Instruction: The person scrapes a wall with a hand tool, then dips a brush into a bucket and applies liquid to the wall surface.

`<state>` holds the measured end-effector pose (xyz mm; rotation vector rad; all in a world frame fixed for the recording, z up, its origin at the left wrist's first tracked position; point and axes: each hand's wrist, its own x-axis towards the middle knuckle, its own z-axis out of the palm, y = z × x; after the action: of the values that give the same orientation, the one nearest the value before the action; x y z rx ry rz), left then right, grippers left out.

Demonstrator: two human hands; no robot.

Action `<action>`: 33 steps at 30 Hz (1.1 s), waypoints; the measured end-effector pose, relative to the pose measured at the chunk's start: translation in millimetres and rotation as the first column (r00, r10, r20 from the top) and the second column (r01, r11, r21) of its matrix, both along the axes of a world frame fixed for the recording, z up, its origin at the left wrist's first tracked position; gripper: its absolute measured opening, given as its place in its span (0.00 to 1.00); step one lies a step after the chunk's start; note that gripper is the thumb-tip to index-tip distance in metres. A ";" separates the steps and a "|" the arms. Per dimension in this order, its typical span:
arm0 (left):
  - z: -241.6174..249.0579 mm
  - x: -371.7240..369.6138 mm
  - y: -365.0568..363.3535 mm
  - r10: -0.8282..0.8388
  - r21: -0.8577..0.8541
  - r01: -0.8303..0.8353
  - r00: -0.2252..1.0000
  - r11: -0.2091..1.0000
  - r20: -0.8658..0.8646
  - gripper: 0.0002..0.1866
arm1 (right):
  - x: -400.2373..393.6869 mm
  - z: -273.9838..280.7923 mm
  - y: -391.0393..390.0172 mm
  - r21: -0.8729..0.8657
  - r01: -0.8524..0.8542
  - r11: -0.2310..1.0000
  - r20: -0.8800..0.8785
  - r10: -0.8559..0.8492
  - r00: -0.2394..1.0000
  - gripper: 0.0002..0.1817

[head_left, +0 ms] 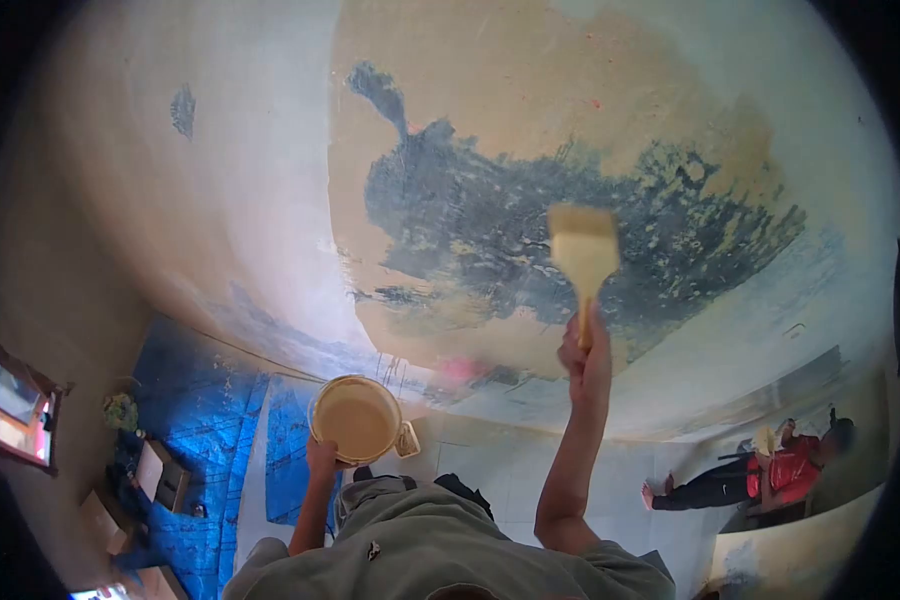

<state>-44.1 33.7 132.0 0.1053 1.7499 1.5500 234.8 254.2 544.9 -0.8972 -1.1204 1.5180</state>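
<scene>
My right hand [585, 345] is wrapped round the handle of a wide, flat paintbrush [584, 255], raised up in front of the wall [270, 180]. The brush is slightly blurred, bristles uppermost, and overlaps a dark grey patch [470, 200] where the coating is uneven. Around that patch the wall shows a tan, damp-looking area. Down at the left, my left hand [323, 455] grips the rim of a round bucket [317, 410] with tan liquid inside.
Blue sheeting [195, 430] covers the floor at the left, with cardboard boxes [160, 475] on it. A small pale tray [408, 440] lies by the bucket. At the right sits a person in red [795, 475]. A window [15, 405] is at far left.
</scene>
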 end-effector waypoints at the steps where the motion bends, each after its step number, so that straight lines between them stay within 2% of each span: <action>1: -1.9 -8.0 -3.0 -0.015 0.005 0.015 1.000 1.000 0.007 0.28 | -9.5 18.0 -0.2 0.091 0.008 0.996 -0.052 -0.004 0.999 0.21; 2: -3.1 -17.1 -4.9 -0.028 0.045 0.028 1.000 0.999 -0.001 0.27 | -18.7 34.8 -1.4 0.099 0.020 0.995 -0.048 -0.016 0.999 0.21; 3: 1.7 -25.9 -4.2 -0.035 0.087 0.036 0.999 0.996 -0.012 0.27 | -28.9 50.4 -1.7 0.205 0.065 0.977 -0.054 -0.055 0.997 0.23; 4: 24.0 -28.6 -5.5 -0.041 0.100 0.042 0.999 0.994 -0.013 0.27 | -39.2 60.8 1.2 0.309 0.107 0.945 -0.068 -0.090 0.994 0.25; 6: 76.2 -31.9 -6.3 0.006 0.101 -0.019 0.992 0.995 0.128 0.26 | -62.7 70.0 14.2 0.371 0.137 0.919 -0.084 -0.114 0.990 0.25; 7: 73.5 -39.6 -4.6 -0.003 0.112 -0.010 0.993 0.994 0.120 0.26 | -74.0 71.0 19.9 0.416 0.163 0.895 -0.096 -0.135 0.986 0.26; 8: 65.7 -43.0 -7.3 0.009 0.155 -0.029 0.992 0.987 0.124 0.26 | -84.5 65.0 30.5 0.378 0.159 0.912 -0.091 -0.134 0.987 0.24; 10: 56.6 -46.9 -12.7 0.019 0.205 -0.044 0.992 0.978 0.125 0.26 | -103.7 31.0 54.1 0.278 0.138 0.951 -0.066 -0.124 0.990 0.24; 11: 56.5 -46.4 -14.8 0.072 0.147 -0.091 0.988 0.985 0.134 0.27 | -113.1 5.1 66.7 0.216 0.121 0.969 -0.049 -0.113 0.992 0.24; 12: 56.4 -45.5 -17.8 0.129 0.087 -0.142 0.982 0.986 0.141 0.27 | -121.9 -35.0 83.3 0.260 0.231 0.937 -0.032 -0.231 0.972 0.24; 13: 56.4 -45.8 -21.0 0.134 0.096 -0.148 0.981 0.984 0.139 0.27 | -129.1 -75.5 94.3 0.306 0.333 0.892 -0.023 -0.343 0.939 0.24; 15: 55.4 -47.7 -30.1 0.095 0.155 -0.125 0.978 0.980 0.186 0.28 | -133.5 -137.4 76.4 0.374 0.344 0.861 0.152 -0.422 0.894 0.21; 16: 53.1 -47.7 -35.3 0.109 0.156 -0.138 0.977 0.978 0.182 0.28 | -138.3 -155.1 53.5 0.631 0.291 0.719 0.311 -0.578 0.755 0.18; 18: 49.1 -49.3 -45.9 0.113 0.164 -0.145 0.975 0.976 0.193 0.29 | -136.4 -217.4 27.5 0.638 0.210 0.741 0.448 -0.579 0.681 0.16; 19: 46.2 -51.4 -50.8 0.120 0.165 -0.152 0.975 0.975 0.187 0.29 | -134.4 -246.8 17.0 0.293 0.306 0.906 0.328 -0.396 0.858 0.16; 20: 41.2 -54.7 -54.1 0.136 0.123 -0.160 0.974 0.979 0.183 0.30 | -132.7 -266.8 6.8 -0.095 0.264 0.960 0.110 -0.254 0.961 0.17; 22: 15.9 -64.6 -59.8 0.158 0.085 -0.175 0.972 0.981 0.173 0.30 | -127.4 -266.9 -20.5 -0.365 0.236 0.901 0.391 -0.082 0.917 0.19; 23: -6.6 -71.7 -64.0 0.136 0.063 -0.143 0.985 0.988 0.101 0.31 | -126.6 -264.5 -21.5 -0.367 0.227 0.902 0.386 -0.074 0.920 0.19; 24: -18.0 -75.2 -71.0 0.111 0.033 -0.112 0.993 0.993 0.033 0.32 | -121.7 -263.6 -23.5 -0.440 0.145 0.886 0.415 0.057 0.908 0.20; 25: 0.1 -73.1 -75.1 0.118 0.028 -0.119 0.993 0.993 0.029 0.32 | -117.2 -262.1 -26.5 -0.514 0.069 0.855 0.432 0.189 0.882 0.22; 26: 48.3 -67.5 -71.0 0.119 -0.010 -0.118 0.989 0.993 0.090 0.32 | -118.9 -247.9 -26.3 -0.505 0.015 0.863 0.399 0.218 0.891 0.22; 27: 75.6 -65.1 -69.3 0.120 -0.047 -0.115 0.982 0.992 0.148 0.33 | -123.6 -228.2 -25.9 -0.421 -0.021 0.907 0.384 0.200 0.901 0.22; 30: 67.8 -70.8 -70.6 0.105 -0.033 -0.101 0.985 0.994 0.137 0.32 | -145.7 -154.1 -11.6 -0.231 -0.073 0.970 0.350 0.153 0.924 0.22; 32: 45.9 -76.0 -68.0 0.111 -0.004 -0.111 0.986 0.994 0.128 0.32 | -155.0 -103.0 -0.3 -0.162 -0.206 0.965 0.262 0.243 0.934 0.22; 33: 39.1 -77.3 -68.2 0.116 0.027 -0.120 0.985 0.992 0.125 0.32 | -163.0 -71.5 -3.7 -0.099 -0.186 0.978 0.344 0.209 0.916 0.23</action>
<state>-121.4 -34.5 171.0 -0.0774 1.6581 1.6362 71.8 250.5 473.3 -1.1627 -1.4646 1.6027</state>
